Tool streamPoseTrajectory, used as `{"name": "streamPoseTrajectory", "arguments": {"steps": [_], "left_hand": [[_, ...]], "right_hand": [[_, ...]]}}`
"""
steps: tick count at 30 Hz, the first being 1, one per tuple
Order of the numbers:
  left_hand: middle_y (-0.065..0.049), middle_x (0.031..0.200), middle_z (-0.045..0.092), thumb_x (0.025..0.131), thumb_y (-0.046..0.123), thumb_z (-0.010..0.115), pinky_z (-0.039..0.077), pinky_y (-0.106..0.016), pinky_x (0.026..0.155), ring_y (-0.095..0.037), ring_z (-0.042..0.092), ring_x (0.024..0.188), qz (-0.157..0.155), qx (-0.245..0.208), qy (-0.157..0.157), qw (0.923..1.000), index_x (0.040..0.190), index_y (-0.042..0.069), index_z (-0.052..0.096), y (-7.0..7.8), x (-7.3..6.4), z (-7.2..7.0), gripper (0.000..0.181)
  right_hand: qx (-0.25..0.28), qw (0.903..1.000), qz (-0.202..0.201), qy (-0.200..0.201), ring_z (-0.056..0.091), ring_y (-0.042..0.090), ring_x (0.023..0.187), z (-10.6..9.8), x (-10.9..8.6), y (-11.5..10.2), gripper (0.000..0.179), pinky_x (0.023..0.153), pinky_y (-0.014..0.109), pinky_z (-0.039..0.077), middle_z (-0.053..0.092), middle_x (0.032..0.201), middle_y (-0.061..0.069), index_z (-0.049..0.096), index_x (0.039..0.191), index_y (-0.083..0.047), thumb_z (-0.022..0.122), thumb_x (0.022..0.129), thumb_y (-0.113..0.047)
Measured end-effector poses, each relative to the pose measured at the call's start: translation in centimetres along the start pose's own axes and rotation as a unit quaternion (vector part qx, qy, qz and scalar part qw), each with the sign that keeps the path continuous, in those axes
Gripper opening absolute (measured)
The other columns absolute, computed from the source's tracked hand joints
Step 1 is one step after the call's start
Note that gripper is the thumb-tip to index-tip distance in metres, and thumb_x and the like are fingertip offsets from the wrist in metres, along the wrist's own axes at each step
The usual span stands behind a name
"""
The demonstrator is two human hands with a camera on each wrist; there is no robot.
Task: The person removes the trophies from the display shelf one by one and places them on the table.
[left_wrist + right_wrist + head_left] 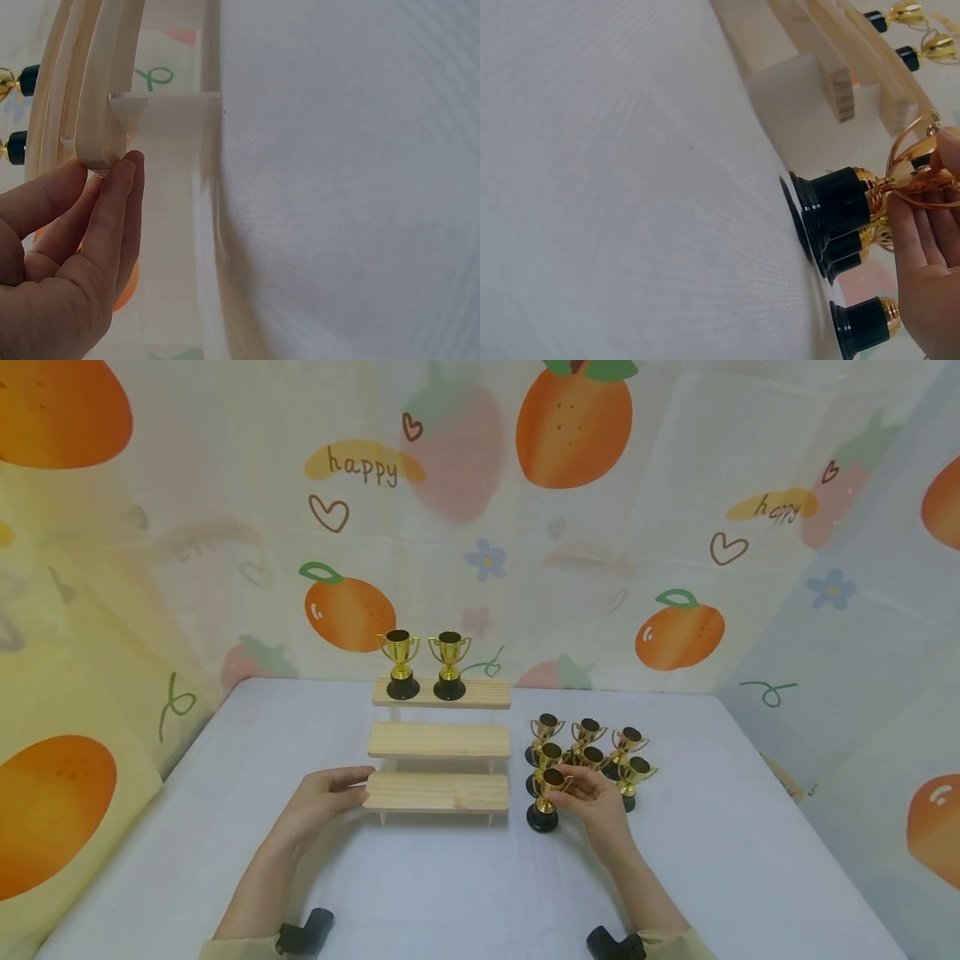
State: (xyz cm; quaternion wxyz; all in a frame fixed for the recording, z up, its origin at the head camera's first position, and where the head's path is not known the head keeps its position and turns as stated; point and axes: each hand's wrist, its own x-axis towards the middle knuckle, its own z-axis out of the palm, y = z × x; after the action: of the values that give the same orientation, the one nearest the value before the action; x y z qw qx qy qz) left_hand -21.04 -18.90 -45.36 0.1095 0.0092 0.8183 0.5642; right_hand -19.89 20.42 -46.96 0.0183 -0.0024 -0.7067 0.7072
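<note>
My right hand [600, 814] pinches a small gold trophy cup [551, 781] by its cup, thumb on one side and fingers on the other. In the right wrist view the black base [832, 199] of this trophy is close over the white cloth, a dark shadow along its edge. At the left end of the lowest step of a three-tier wooden display shelf [438, 793], my left hand [322, 802] grips the board's end between thumb and fingers. Two trophies [402, 664] stand upright on the top step. The middle step [438, 740] and lowest step bear nothing.
Several more trophies [630, 747] stand grouped on the table right of the shelf, close around my right hand. A white cloth [450, 893] covers the table. Behind it hangs a fruit-printed curtain [573, 552], with similar curtains at both sides.
</note>
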Motion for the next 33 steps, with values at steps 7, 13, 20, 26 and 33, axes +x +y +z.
{"name": "streamPoseTrajectory", "arguments": {"steps": [7,13,20,26,33], "left_hand": [[-0.025,0.143,0.054,0.094,0.009,0.061,0.051,-0.021,0.089,-0.021,0.063,0.117,0.001,0.000,0.000,1.0000,0.139,-0.003,0.053,-0.05,0.08,-0.01,0.047],[-0.025,0.143,0.054,0.093,0.009,0.062,0.051,-0.022,0.090,-0.022,0.062,0.118,-0.002,0.003,0.002,1.0000,0.138,-0.002,0.054,-0.12,0.09,0.02,0.047],[-0.025,0.143,0.054,0.093,0.010,0.062,0.052,-0.027,0.093,-0.023,0.062,0.119,-0.005,0.007,0.005,1.0000,0.138,-0.002,0.054,-0.06,0.07,0.07,0.047],[-0.025,0.143,0.054,0.093,0.009,0.062,0.051,-0.025,0.092,-0.025,0.060,0.121,-0.003,0.007,0.006,0.9999,0.138,-0.003,0.054,-0.06,0.11,0.07,0.047],[-0.025,0.144,0.053,0.094,0.010,0.061,0.052,-0.037,0.100,-0.030,0.057,0.126,-0.006,0.014,0.006,0.9999,0.139,-0.002,0.053,-0.15,0.13,0.08,0.047]], "right_hand": [[0.000,0.9998,-0.007,-0.016,0.070,0.004,0.090,-0.18,-0.02,0.25,0.050,0.081,0.020,0.057,0.072,0.097,-0.016,0.058,0.124,0.009,0.076,0.078,0.004],[0.008,0.9994,-0.017,-0.030,0.071,0.005,0.087,-0.34,-0.11,0.33,0.041,0.079,0.021,0.058,0.072,0.096,-0.014,0.064,0.117,0.000,0.077,0.078,0.002],[0.007,0.9996,-0.012,-0.026,0.070,0.004,0.087,-0.28,-0.14,0.19,0.041,0.079,0.021,0.058,0.072,0.096,-0.014,0.065,0.116,-0.001,0.077,0.077,0.003],[-0.002,0.9997,-0.006,-0.024,0.070,0.003,0.088,-0.23,-0.13,0.13,0.051,0.080,0.020,0.058,0.071,0.097,-0.016,0.056,0.125,0.012,0.076,0.078,0.004],[0.007,0.9995,-0.012,-0.027,0.070,0.003,0.087,-0.35,-0.02,0.28,0.050,0.080,0.020,0.058,0.072,0.099,-0.016,0.057,0.124,0.011,0.075,0.078,0.006]]}}
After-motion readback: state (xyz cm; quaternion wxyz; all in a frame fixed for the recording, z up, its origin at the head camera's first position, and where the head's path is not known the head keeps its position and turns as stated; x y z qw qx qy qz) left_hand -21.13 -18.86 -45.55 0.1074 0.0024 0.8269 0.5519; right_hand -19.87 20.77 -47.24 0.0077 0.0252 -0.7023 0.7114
